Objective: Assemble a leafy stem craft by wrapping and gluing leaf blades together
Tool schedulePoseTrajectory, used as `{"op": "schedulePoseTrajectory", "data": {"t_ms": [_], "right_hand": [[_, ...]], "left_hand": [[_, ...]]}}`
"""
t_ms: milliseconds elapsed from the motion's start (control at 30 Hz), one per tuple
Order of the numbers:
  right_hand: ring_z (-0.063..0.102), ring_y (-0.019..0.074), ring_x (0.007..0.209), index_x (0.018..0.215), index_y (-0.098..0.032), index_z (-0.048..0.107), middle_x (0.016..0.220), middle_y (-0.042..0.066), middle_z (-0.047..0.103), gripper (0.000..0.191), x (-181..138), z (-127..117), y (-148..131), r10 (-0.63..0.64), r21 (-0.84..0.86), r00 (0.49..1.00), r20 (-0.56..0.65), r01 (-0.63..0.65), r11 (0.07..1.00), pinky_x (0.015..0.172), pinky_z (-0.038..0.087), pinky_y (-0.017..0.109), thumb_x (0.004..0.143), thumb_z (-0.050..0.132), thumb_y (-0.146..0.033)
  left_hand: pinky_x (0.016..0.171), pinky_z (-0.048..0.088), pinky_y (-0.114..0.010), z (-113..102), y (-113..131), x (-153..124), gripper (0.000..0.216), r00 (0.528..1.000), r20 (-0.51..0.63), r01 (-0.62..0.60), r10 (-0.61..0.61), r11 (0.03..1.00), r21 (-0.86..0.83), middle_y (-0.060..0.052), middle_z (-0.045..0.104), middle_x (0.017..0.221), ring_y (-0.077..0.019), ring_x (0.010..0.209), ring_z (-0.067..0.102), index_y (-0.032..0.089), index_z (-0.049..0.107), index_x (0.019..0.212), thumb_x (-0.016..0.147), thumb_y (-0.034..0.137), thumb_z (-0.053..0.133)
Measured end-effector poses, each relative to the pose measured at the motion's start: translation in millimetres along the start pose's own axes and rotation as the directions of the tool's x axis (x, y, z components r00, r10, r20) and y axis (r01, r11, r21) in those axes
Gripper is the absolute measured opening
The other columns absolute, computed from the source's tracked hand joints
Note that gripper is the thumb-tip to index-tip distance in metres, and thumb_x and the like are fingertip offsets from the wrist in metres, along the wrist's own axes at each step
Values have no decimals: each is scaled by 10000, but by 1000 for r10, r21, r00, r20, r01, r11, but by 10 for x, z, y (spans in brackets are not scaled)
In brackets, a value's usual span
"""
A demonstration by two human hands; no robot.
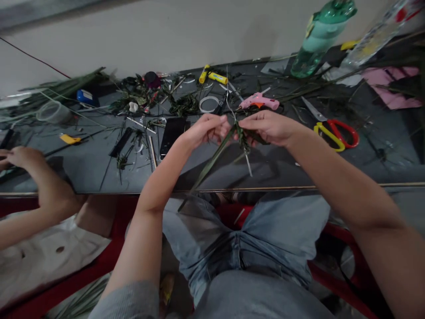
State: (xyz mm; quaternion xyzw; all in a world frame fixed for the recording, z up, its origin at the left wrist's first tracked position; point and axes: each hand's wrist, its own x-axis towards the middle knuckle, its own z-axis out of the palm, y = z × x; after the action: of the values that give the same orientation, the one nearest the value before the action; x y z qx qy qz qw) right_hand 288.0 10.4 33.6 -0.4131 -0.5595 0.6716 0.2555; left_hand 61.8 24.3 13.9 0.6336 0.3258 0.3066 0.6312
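Over the near edge of the dark table (86, 168), my left hand (204, 130) and my right hand (268, 127) meet. Both pinch a long green leaf strip (212, 160) that trails down toward my lap. My right hand also closes round a small woven green piece (244, 142) with a thin stick hanging below it. The fingers of both hands are curled shut on this leaf work.
Red and yellow scissors (335, 132) lie right of my hands. A pink glue gun (259, 102), a tape ring (208, 104), a black phone (171, 133), yellow cutters (217, 77) and leaf scraps litter the table. A green bottle (320, 37) stands far right. Another person's arm (36, 177) rests at left.
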Motion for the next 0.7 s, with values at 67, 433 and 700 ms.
{"op": "schedulePoseTrajectory", "data": {"t_ms": [67,433,700], "right_hand": [[614,114,564,767,-177,726,761,37,715,286,62,26,61,-53,-32,981,-189,48,998,459,477,229,853,796,-441],[585,96,491,645,-151,718,609,37,664,439,238,-84,368,-147,-253,909,-390,48,966,455,485,222,685,891,-553],[585,118,530,710,-180,777,646,35,702,228,319,-302,508,-219,-428,955,-202,115,897,533,487,271,770,828,-394]], "left_hand": [[495,454,-182,55,-148,109,451,979,-190,-67,71,997,30,-19,700,664,-89,576,629,165,736,744,761,613,781],[588,506,-218,249,-732,346,444,943,-309,-162,126,983,-92,-3,718,716,-82,638,595,182,800,822,630,572,885],[698,531,-235,251,-834,381,200,940,-341,-55,24,995,-83,-3,738,731,-72,648,614,148,778,816,723,309,852]]}}
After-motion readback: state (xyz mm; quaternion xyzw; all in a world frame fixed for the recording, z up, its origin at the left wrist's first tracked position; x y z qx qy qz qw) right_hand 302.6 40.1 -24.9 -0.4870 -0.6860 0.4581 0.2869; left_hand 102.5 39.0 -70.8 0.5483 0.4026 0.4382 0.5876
